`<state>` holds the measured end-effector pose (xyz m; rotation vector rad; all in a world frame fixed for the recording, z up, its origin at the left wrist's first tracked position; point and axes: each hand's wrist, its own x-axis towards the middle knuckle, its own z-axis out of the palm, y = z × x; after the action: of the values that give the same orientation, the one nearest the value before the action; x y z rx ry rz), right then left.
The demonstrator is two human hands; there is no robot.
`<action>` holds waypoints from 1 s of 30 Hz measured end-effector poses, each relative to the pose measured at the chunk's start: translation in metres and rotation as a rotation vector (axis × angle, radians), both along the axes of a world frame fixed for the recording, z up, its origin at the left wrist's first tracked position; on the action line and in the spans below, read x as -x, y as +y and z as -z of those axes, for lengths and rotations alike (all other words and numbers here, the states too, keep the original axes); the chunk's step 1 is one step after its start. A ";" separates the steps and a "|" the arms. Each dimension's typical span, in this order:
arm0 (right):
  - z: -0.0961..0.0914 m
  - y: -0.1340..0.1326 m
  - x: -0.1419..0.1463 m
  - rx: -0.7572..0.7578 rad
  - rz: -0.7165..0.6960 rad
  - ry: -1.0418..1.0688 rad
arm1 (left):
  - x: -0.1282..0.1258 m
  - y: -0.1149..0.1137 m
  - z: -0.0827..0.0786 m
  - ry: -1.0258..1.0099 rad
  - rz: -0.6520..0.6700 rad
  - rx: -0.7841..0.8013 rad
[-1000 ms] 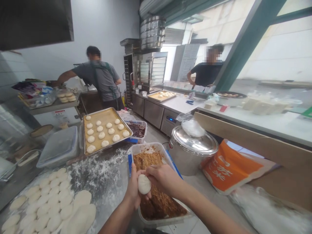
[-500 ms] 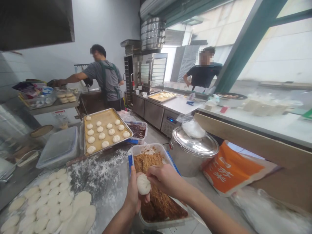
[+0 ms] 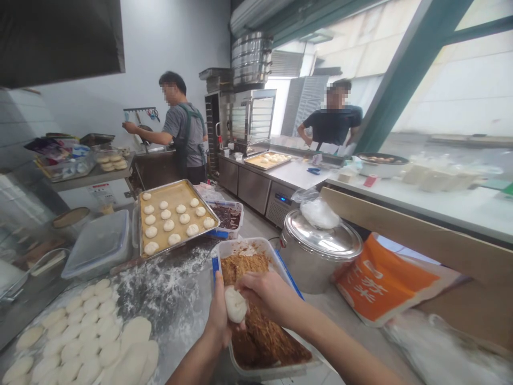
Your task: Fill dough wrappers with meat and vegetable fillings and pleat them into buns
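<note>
White dough ball (image 3: 235, 305) is held above the near end of the tub (image 3: 218, 251) of brown shredded filling (image 3: 264, 337), cupped in the left hand (image 3: 218, 321), whose grip is closed round its underside and back. The right hand (image 3: 264, 294) is laid over the top, its grip pinched on the upper edge of the dough. Whether filling is already enclosed cannot be told. For the pinching to be done well, it is judged that the ball should be turned a little in the left palm between pinches, so that the folds are gathered evenly to one point. No shreds should be trapped in the seam, or it may open. Pressure from the cupping grip is best held light, so that the round shape is not flattened. Floured worktop (image 3: 168, 289) lies to the left, with flat dough discs (image 3: 88, 331) at its near edge and a tray (image 3: 180, 195) of shaped pieces further back, well apart from the hands
</note>
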<state>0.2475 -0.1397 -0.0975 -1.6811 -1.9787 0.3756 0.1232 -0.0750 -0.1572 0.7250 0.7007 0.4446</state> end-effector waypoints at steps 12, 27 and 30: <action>-0.001 0.000 0.004 0.040 0.075 -0.013 | -0.005 -0.001 -0.005 0.059 -0.087 -0.009; -0.005 -0.001 0.005 -0.009 0.082 -0.058 | -0.002 0.000 0.000 0.018 -0.087 -0.046; -0.006 -0.001 0.008 0.001 0.035 -0.082 | -0.001 0.001 0.001 0.123 -0.068 -0.031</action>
<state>0.2396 -0.1408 -0.0916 -1.7551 -2.0042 0.2993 0.1239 -0.0742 -0.1583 0.7641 0.8372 0.4770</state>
